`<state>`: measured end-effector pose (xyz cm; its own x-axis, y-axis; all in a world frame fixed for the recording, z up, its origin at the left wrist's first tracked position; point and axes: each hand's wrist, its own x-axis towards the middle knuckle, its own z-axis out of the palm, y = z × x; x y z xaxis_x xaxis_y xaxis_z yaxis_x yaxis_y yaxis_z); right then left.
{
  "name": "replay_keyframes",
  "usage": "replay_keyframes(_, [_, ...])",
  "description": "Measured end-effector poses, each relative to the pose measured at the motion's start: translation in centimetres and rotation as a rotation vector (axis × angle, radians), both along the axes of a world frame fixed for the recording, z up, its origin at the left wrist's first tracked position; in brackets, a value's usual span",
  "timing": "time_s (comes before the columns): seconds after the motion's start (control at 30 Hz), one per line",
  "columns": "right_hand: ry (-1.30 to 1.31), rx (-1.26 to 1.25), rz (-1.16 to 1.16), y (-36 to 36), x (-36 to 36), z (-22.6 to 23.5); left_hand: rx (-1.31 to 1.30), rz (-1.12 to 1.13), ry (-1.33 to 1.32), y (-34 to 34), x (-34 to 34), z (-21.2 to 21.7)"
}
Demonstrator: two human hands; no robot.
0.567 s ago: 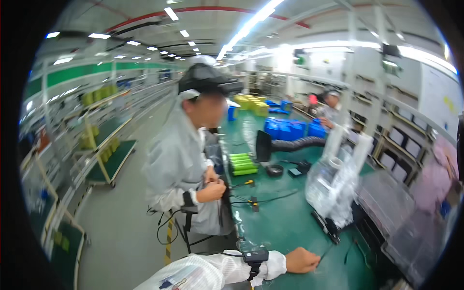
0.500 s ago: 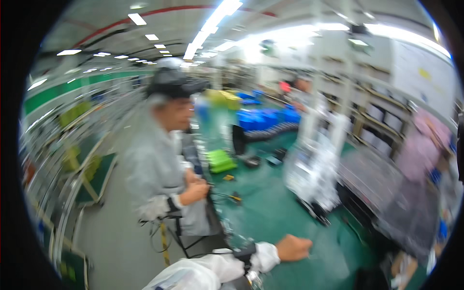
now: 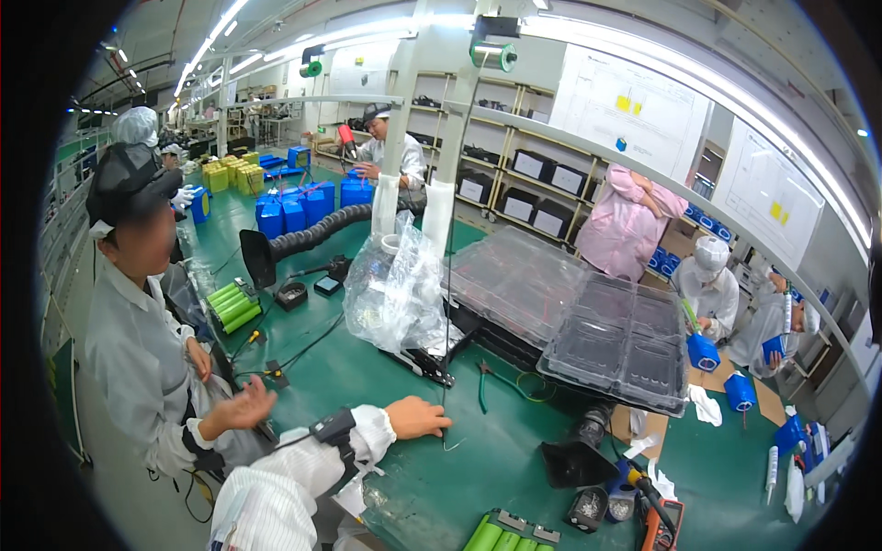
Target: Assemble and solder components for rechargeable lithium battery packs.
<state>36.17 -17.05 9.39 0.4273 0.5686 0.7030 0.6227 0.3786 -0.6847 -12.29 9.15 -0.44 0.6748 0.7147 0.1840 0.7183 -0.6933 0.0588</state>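
Observation:
My left hand (image 3: 418, 418) rests low over the green workbench, its back up and its fingers curled together. A thin wire (image 3: 447, 275) hangs from a green spool (image 3: 494, 57) overhead and comes down beside the fingertips, where a short pale curl shows. Whether the fingers grip this wire is hidden. Green-handled cutters (image 3: 485, 386) lie to the right of the hand. Beyond it stands a clear plastic bag (image 3: 395, 289) on a black stand. My right hand is out of view.
A co-worker (image 3: 147, 321) stands at the left, one hand raised near my sleeve. Clear trays (image 3: 616, 344) lie to the right. Nearer are a black fume nozzle (image 3: 579, 464), an orange multimeter (image 3: 663, 528) and green battery cells (image 3: 510, 533). Blue packs (image 3: 294, 209) stand farther back.
The view has swung right and sharpened, bringing the near cells, nozzle and multimeter in. My left hand stays low over the bench. The co-worker's hands have parted, one now lifted palm up.

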Motion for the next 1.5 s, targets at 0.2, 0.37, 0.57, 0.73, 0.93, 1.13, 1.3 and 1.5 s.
replay_keyframes(0.2, [0.148,-0.019,-0.111,-0.3,2.0,-1.2,0.157,-0.071,-0.086,1.8,1.7,-0.2])
replay_keyframes(0.37, [-0.042,-0.018,-0.182,1.6,2.0,0.9,0.148,0.434,-0.428,1.9,4.7,0.0])
replay_keyframes(0.57, [-0.136,-0.091,0.022,2.0,-1.1,7.0,-0.043,0.518,-0.781,0.5,5.1,-0.6])
replay_keyframes(0.73, [-0.605,-0.157,0.206,4.1,-6.3,13.1,0.025,0.547,-0.934,0.5,4.6,-0.7])
replay_keyframes(0.93, [-0.609,-0.266,0.126,15.3,-6.3,12.1,-0.03,0.537,-0.951,1.1,5.8,-0.6])
replay_keyframes(1.13, [-0.263,-0.63,0.211,26.6,-4.5,5.3,-0.059,0.516,-0.945,1.6,4.5,-1.4])
replay_keyframes(1.3, [0.951,-0.756,0.868,30.4,1.2,1.7,-0.116,0.438,-1.032,1.6,6.7,-2.9])
replay_keyframes(1.5, [0.987,-0.963,0.503,32.9,0.4,1.7,-0.203,0.367,-0.961,1.0,5.9,-2.8])
